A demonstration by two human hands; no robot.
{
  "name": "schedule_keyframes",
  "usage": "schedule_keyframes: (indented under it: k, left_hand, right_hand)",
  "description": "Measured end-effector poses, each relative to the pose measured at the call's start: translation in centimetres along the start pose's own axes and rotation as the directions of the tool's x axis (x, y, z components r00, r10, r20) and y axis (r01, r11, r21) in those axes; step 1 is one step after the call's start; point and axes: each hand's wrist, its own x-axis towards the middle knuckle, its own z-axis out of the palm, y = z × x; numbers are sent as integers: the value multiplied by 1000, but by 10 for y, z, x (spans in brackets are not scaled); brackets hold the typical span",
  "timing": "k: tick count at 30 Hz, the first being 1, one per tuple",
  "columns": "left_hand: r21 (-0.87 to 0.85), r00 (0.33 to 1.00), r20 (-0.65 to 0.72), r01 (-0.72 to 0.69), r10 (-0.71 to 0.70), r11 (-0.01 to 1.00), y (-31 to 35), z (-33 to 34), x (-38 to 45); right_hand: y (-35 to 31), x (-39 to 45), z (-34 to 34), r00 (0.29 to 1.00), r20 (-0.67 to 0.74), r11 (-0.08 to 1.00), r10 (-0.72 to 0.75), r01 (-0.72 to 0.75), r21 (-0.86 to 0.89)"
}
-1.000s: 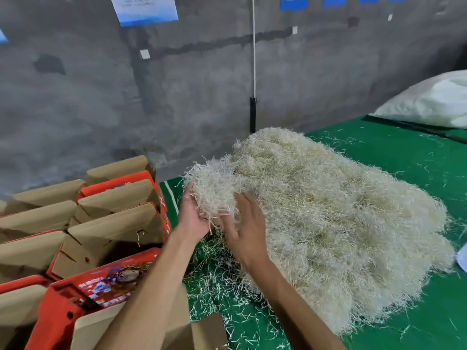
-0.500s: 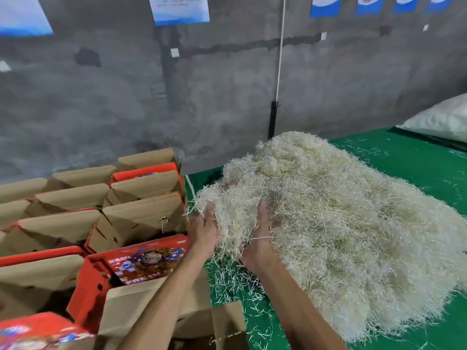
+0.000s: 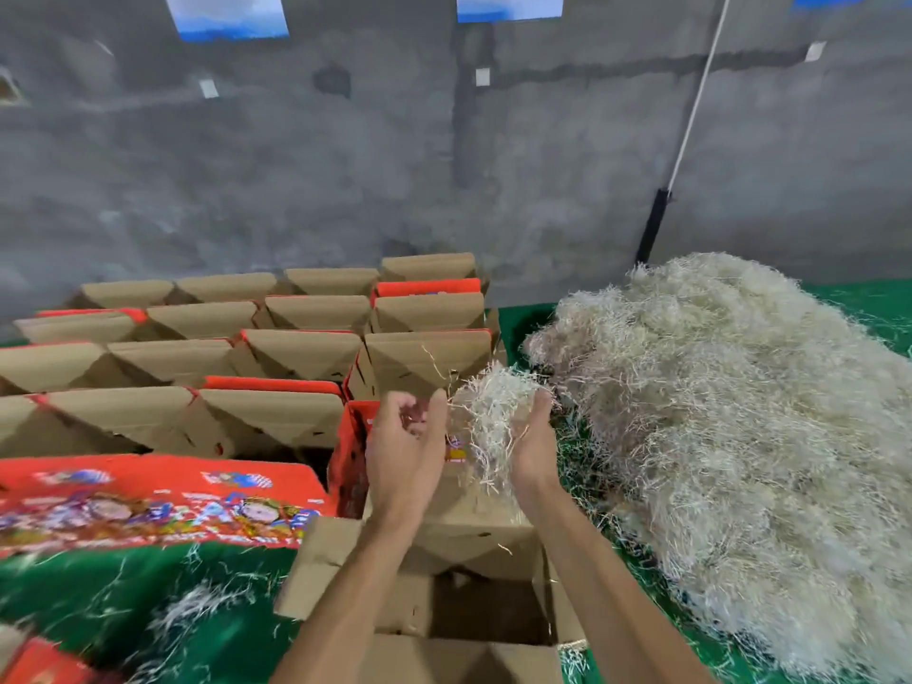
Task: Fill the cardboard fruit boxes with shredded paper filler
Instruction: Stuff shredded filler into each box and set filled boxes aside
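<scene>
Both hands have lifted a clump of filler (image 3: pixel 493 417) off the pile (image 3: pixel 740 436) (over the open box (image 3: pixel 474 525))

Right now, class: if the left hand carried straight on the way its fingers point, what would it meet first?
The left hand points up and away, towards the rows of cardboard boxes. It would probably first meet the brown flap of the nearest box behind it, though depth is hard to judge.

Grey concrete wall (image 3: pixel 345 190) w/ blue-white posters (image 3: pixel 227 14), white cord (image 3: pixel 696 106).

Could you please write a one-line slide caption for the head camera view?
Both hands, left hand and right hand, carry a clump of shredded paper from the pile toward an open cardboard box.
</scene>
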Motion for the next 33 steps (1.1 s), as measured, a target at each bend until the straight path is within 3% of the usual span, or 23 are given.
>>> schedule_keyframes:
  k: [2,3,5,7,8,9,11,12,16,19,22,26,29,30,33]
  left_hand:
    - [76,987,131,-106,96,991,-7,-10,-6]
    - [114,975,195,-132,108,985,-9,-15,-8]
    - [91,978,167,-143,127,985,-19,-21,-6]
    - [-18,995,70,68,-66,998,-23,-30,1]
    - [-83,980,81,189,-182,978,-29,-33,-1]
    - [-103,934,177,330,-309,938,-38,-33,-6]
    - [-41,796,427,490,-429,871,-58,-31,-33]
    - [-3,720,482,571,-499,821,-63,-31,-49]
    - [58,712,449,580,-540,812,-53,-45,-49]
    - [-176,739,460,619,-492,766,-43,-58,-44]
    - [-192,759,474,583,-445,790,-43,-76,-47]
    - [-407,758,407,650,-511,641,-55,-113,-23]
    - [-514,732,384,675,-562,529,-78,-127,-9]
    - [-484,709,423,703,-564,521,-80,-123,-11]
    - [-90,637,499,712,-587,696,-66,-85,-39]
  right_hand:
    - [5,-11,15,991,110,997,72,-71,-11]
    - [9,-18,21,986,159,996,53,-39,-85]
    - [15,-38,26,971,211,938,-110,171,-300]
    - [21,-50,30,941,224,868,-254,324,-375]
    - [24,-54,33,928,215,851,-304,366,-376]
    - [26,-58,36,911,215,829,-351,409,-382]
    - [30,-63,49,951,146,909,-271,303,-285]
    - [31,-66,54,977,104,949,-188,208,-237]
    - [35,-66,52,988,131,980,-86,108,-165]
    - [33,-64,47,995,57,981,-79,88,-172]
    - [29,-73,46,992,83,961,-98,116,-251]
    - [20,-74,9,998,-56,994,-11,4,-110]
    - [24,-68,-13,994,-111,999,-10,5,-42]
    - [30,-68,-10,995,-101,998,-11,5,-61]
    - [45,-84,29,994,36,967,-107,112,-229]
